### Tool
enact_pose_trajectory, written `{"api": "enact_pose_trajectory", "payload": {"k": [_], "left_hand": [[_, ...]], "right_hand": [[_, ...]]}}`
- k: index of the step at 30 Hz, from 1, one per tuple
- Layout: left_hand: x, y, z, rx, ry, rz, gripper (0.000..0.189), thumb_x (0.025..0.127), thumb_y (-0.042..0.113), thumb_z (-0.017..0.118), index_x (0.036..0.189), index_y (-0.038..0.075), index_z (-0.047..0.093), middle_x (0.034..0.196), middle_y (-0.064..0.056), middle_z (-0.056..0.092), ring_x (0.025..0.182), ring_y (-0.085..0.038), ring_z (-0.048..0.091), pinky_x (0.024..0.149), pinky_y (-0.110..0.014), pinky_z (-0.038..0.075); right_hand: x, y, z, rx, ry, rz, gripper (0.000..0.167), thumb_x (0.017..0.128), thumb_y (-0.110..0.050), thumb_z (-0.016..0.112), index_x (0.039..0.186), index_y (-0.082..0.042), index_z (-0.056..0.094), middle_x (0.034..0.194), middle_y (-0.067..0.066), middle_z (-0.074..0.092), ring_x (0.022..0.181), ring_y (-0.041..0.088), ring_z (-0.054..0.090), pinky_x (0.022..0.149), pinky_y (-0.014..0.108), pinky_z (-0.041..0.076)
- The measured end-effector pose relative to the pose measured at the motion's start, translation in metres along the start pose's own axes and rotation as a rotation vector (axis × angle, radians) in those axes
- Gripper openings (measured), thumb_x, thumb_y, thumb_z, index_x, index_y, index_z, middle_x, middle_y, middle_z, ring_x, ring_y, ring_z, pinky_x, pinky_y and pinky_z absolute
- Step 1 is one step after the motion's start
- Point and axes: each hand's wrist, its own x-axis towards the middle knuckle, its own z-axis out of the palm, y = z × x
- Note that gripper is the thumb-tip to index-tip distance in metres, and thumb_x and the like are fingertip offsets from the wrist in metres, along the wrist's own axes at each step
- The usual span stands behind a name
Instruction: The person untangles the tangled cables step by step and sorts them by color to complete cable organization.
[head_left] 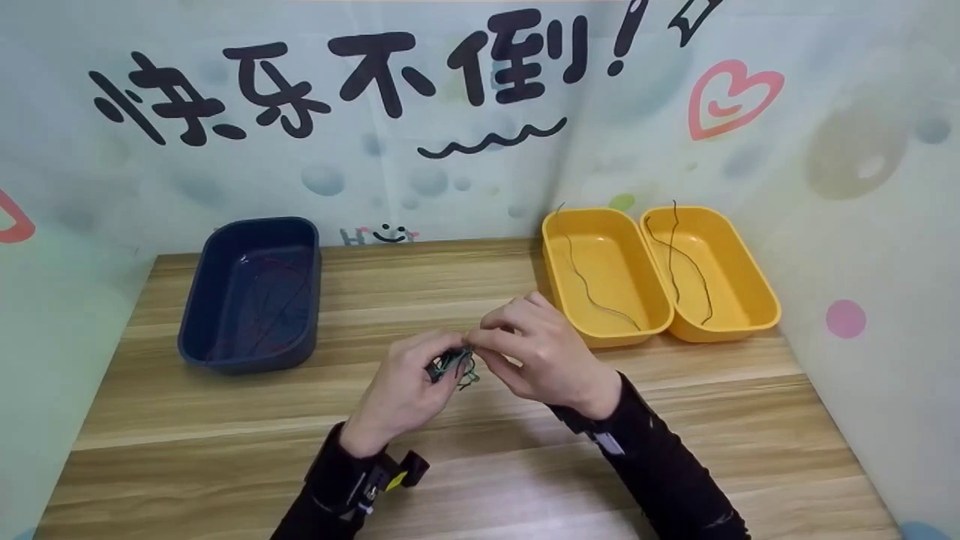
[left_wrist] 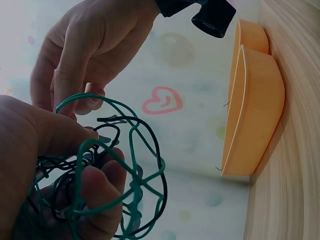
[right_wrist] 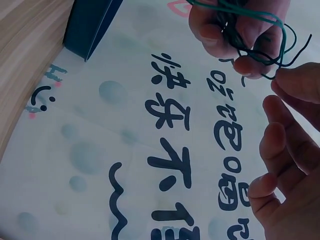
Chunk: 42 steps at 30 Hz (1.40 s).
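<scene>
A tangled bundle of thin green and black wires [left_wrist: 136,182] is gripped in my left hand [head_left: 405,386], above the middle of the table. Loops of it stick out past the thumb in the left wrist view. My right hand [head_left: 551,360] meets the left one at the bundle. Its thumb and forefinger pinch a wire end [right_wrist: 270,77] at the edge of the tangle, while the other right fingers are bent and hold nothing. Part of the bundle [head_left: 452,366] is hidden by the left fingers in the head view.
A dark blue box [head_left: 304,341] at the left holds thin reddish wires. Two yellow boxes [head_left: 559,281] stand side by side at the right. The left one has a dark wire [head_left: 581,279], the right one two wires [head_left: 694,266]. A printed sheet [head_left: 465,180] rises behind the wooden table [head_left: 225,450].
</scene>
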Motion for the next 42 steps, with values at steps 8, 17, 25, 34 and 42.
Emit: {"api": "enact_pose_trajectory", "payload": {"k": [8,17,25,34,42], "left_hand": [[0.000,0.001,0.001,0.002,-0.031,-0.034,0.022,0.085,0.000,0.066,0.106,0.006,0.070,0.098,-0.004,0.071,0.087,-0.011,0.067,0.076,-0.028,0.055],[0.000,-0.001,0.001,0.052,-0.035,-0.062,0.021,0.086,0.002,0.064,0.105,0.008,0.071,0.100,-0.003,0.071,0.091,-0.010,0.067,0.079,-0.028,0.055],[0.000,-0.004,-0.002,0.146,0.029,-0.118,0.015,0.086,0.004,0.066,0.100,0.007,0.071,0.096,-0.004,0.072,0.089,-0.015,0.068,0.078,-0.030,0.056],[0.001,-0.007,-0.009,0.095,0.120,-0.269,0.012,0.091,0.008,0.063,0.101,0.009,0.069,0.096,-0.002,0.071,0.088,-0.012,0.067,0.075,-0.032,0.054],[0.003,-0.006,-0.018,-0.141,0.153,-0.441,0.019,0.094,0.012,0.062,0.113,0.011,0.065,0.097,-0.008,0.068,0.068,-0.021,0.066,0.065,-0.031,0.055]], "right_hand": [[-0.002,0.001,0.000,0.000,-0.030,-0.007,0.010,0.085,-0.011,0.071,0.094,-0.011,0.074,0.087,0.002,0.064,0.075,0.018,0.059,0.064,0.031,0.037],[-0.002,0.001,-0.001,0.002,-0.041,-0.039,0.012,0.080,-0.007,0.074,0.092,-0.009,0.072,0.087,0.001,0.067,0.077,0.017,0.061,0.065,0.030,0.040],[-0.003,-0.002,-0.004,0.037,-0.094,-0.050,0.007,0.083,-0.007,0.070,0.089,-0.009,0.071,0.085,-0.001,0.068,0.076,0.016,0.060,0.066,0.029,0.039],[-0.004,-0.006,-0.007,0.047,-0.143,-0.006,0.015,0.078,-0.005,0.069,0.092,-0.010,0.070,0.085,-0.001,0.067,0.075,0.015,0.060,0.064,0.027,0.039],[-0.006,-0.007,-0.006,0.033,-0.163,-0.003,0.009,0.082,-0.010,0.073,0.091,-0.011,0.073,0.085,-0.002,0.068,0.076,0.014,0.061,0.065,0.027,0.040]]}}
